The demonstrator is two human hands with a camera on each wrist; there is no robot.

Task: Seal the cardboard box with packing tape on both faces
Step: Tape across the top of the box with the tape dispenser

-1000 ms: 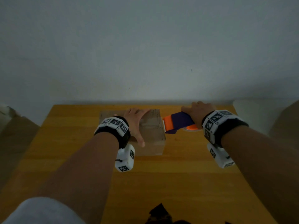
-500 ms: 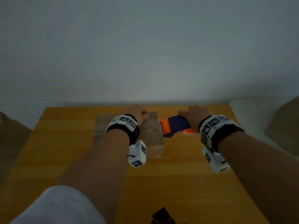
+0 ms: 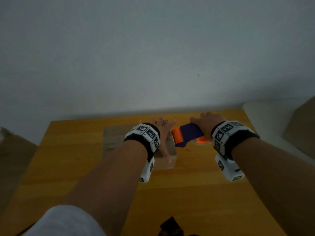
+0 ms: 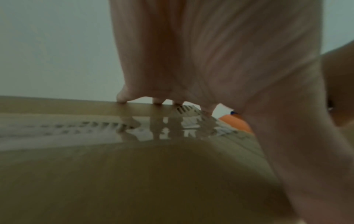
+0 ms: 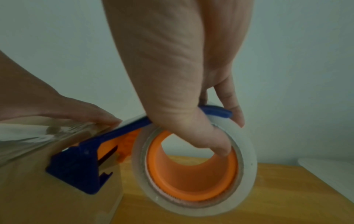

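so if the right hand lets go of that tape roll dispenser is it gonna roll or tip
Probably it tips rather than rolls: the blue and orange plastic tape dispenser sticks out to one side of the round clear tape roll, so it looks lopsided. The stretched tape strip joining it to the brown cardboard box would likely tether it. It seems light, since the right hand holds it alone.

All three views are dimly and evenly lit, with colours muted. Glare is seen on the taped box top in the left wrist view, where the near cardboard is blurred. Wide-angle bending is noted at the bench edges.
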